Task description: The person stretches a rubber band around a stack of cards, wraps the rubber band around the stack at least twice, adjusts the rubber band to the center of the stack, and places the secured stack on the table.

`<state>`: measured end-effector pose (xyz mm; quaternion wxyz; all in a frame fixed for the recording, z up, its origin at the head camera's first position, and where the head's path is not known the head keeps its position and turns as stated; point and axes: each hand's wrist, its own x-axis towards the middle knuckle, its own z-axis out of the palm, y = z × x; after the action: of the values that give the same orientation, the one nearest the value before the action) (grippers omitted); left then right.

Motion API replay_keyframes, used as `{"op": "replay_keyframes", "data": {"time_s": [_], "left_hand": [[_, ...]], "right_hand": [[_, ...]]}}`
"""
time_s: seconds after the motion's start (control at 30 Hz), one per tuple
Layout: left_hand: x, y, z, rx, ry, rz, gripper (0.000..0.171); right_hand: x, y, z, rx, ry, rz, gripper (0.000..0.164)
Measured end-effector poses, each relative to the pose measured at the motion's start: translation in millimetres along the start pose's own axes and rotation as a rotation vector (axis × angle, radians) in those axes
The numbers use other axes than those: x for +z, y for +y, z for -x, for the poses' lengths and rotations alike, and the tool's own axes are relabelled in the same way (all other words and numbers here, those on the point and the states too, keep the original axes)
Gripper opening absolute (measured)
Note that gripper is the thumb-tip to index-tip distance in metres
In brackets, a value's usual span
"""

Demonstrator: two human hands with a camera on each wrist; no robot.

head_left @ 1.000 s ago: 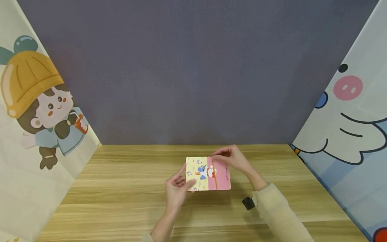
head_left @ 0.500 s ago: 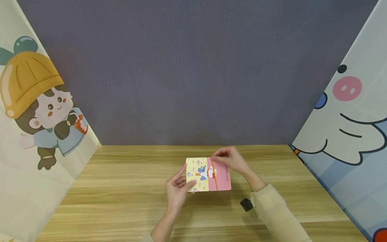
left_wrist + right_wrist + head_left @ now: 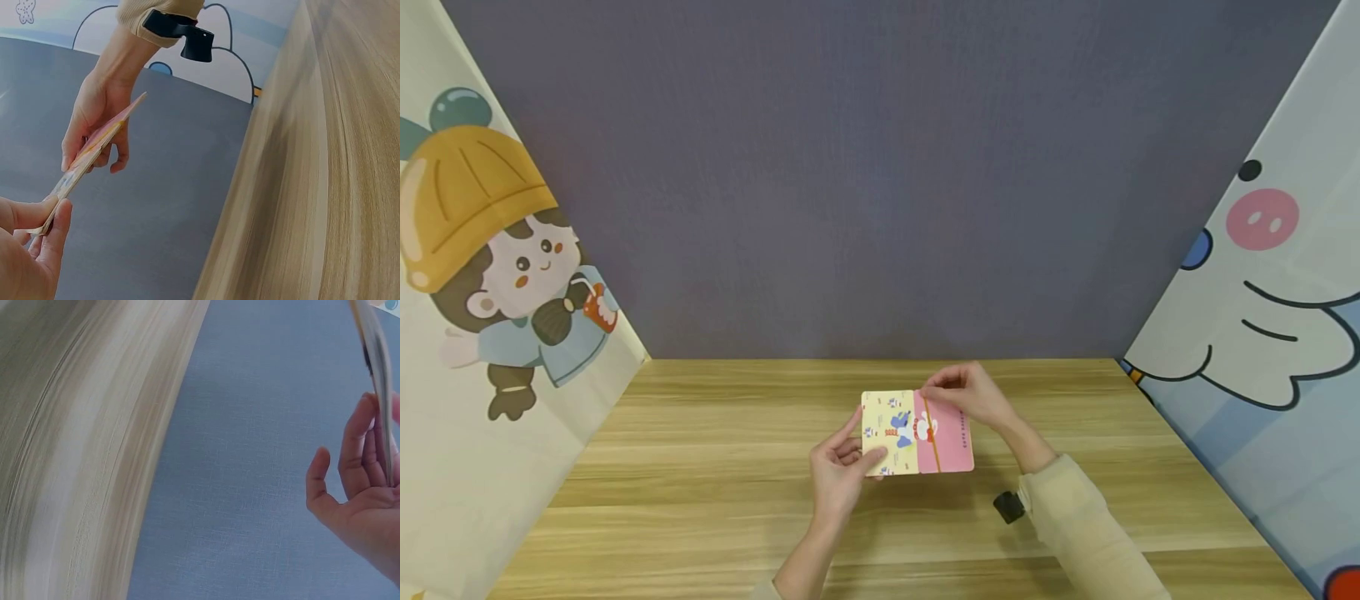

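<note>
A small notebook (image 3: 951,450), half pale yellow and half pink with cartoon animals on its cover, is held up off the table. Across the pink part runs a thin orange-brown elastic band (image 3: 935,443). My left hand (image 3: 838,475) grips the yellow end, thumb on the cover and fingers behind. At the far edge, by the band's upper end, my right hand (image 3: 973,396) pinches the notebook; its fingertips hide that end. Edge-on in the left wrist view, the notebook (image 3: 100,142) tilts between both hands. The right hand (image 3: 362,494) in its own wrist view has the little finger raised.
Beneath the hands lies a wood-grain table (image 3: 700,500). A dark grey panel (image 3: 880,183) stands behind it. Cartoon-printed sheets flank both sides, the left sheet (image 3: 445,467) and the right sheet (image 3: 1195,342). A black wrist camera (image 3: 1009,507) sticks out from the right sleeve (image 3: 1078,517).
My right hand and forearm have shifted very slightly left along the notebook's far edge. My left hand and the notebook stay almost still.
</note>
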<state>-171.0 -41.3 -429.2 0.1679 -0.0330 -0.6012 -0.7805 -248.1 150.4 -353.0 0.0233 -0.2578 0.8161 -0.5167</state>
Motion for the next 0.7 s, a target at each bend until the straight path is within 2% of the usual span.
{"op": "replay_keyframes", "data": {"time_s": [0.27,0.5,0.7], "left_hand": [[1.0,0.9,-0.4,-0.006,-0.002,-0.003,0.061],[0.9,1.7,0.0,0.010,-0.003,-0.006,0.060],[-1.8,1.9,0.2,0.019,0.005,0.006,0.059]], "right_hand": [[-0.6,-1.4,0.0,0.011,-0.002,0.011,0.013],[-2.1,25.0,-7.4,0.007,0.004,0.003,0.015],[-0.4,21.6,-7.1,-0.041,0.027,0.009,0.018]]}}
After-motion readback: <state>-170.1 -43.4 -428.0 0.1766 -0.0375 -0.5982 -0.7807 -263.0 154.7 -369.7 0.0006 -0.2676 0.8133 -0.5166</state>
